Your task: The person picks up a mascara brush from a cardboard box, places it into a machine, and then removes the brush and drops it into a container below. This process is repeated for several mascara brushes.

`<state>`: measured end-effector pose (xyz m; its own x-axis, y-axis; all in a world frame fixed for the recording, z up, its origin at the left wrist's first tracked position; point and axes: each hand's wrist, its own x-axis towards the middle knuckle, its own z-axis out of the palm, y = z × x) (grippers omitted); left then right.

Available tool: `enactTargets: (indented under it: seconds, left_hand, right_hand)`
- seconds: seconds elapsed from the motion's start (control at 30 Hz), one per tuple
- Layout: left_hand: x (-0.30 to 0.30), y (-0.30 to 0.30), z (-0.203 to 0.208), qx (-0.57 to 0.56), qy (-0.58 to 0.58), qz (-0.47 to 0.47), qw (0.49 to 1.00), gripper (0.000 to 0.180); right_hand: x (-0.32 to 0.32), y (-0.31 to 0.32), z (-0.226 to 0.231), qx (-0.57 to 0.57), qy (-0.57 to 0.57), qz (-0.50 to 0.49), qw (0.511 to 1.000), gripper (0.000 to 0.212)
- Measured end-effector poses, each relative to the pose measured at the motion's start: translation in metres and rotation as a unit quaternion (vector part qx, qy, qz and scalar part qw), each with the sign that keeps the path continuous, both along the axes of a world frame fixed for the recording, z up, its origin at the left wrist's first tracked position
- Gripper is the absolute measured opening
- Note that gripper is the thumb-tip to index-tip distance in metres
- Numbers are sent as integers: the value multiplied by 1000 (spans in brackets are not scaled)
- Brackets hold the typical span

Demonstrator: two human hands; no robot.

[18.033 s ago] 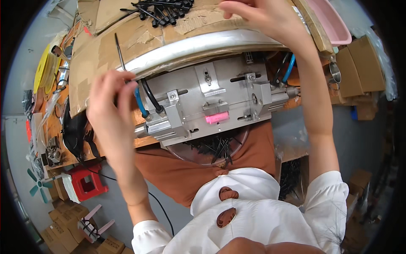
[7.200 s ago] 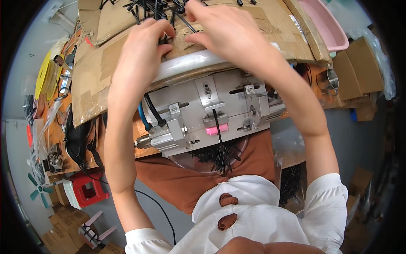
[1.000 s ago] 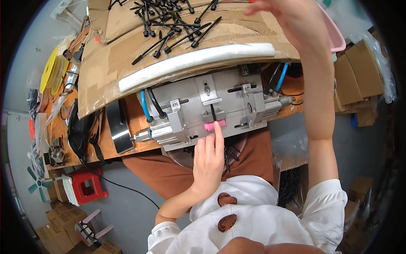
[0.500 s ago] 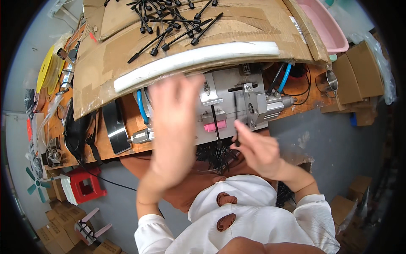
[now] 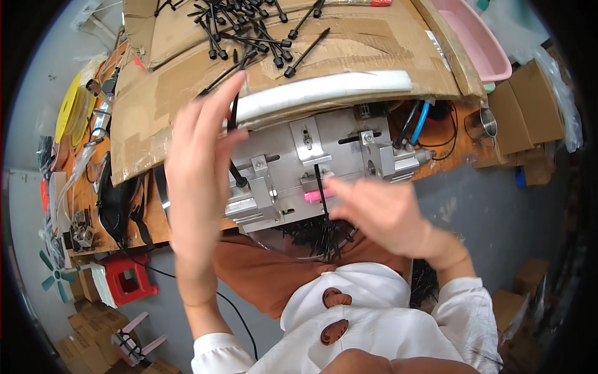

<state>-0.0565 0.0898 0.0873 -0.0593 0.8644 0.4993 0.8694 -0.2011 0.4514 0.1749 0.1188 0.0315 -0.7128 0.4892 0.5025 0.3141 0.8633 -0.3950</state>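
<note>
My left hand [image 5: 202, 165], slightly blurred, is raised at the left of the metal fixture [image 5: 283, 171]. Between its thumb and fingers runs a thin black rod [image 5: 234, 112] whose thick knobbed end points down. My right hand [image 5: 383, 212] is blurred, its fingers drawn together beside a narrow black strip [image 5: 321, 190] that stands out from the fixture's middle. What those fingers hold, if anything, is hidden. Next to the strip, a pink cylinder [image 5: 316, 196] shows partly behind the fingertips.
Several knobbed black rods [image 5: 274, 47] lie on a cardboard sheet [image 5: 374, 47] behind a white foam strip [image 5: 324, 90]. A bag of black pieces [image 5: 311, 237] rests at my lap. A metal cup [image 5: 483, 124] stands right; a red stool [image 5: 128, 277] is below left.
My left hand has moved left, uncovering the fixture's left side, and a black rod now shows in it. My right hand has shifted left towards the black strip; the rod it held upright is no longer distinct.
</note>
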Motion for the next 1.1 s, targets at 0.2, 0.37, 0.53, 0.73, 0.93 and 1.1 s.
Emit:
enactTargets:
  seconds: [0.2, 0.37, 0.53, 0.73, 0.93, 1.1]
  left_hand:
    - [81, -85, -81, -64, 76, 19, 995, 61]
    - [105, -78, -111, -123, 64, 32, 990, 68]
    - [104, -74, -110, -125, 94, 30, 987, 65]
    - [74, -47, -56, -68, 63, -25, 995, 60]
    - [-8, 115, -5, 68, 168, 54, 982, 24]
    - [-21, 131, 11, -52, 71, -4, 996, 27]
  right_hand:
    - [-37, 74, 63, 135, 120, -83, 980, 22]
    - [-33, 63, 78, 26, 176, -128, 976, 17]
    - [-18, 58, 77, -4, 161, -146, 976, 17]
    - [-13, 100, 67, 168, 125, -94, 973, 20]
    - [-90, 198, 63, 235, -139, -28, 962, 15]
    - [-98, 223, 71, 204, -214, 85, 951, 21]
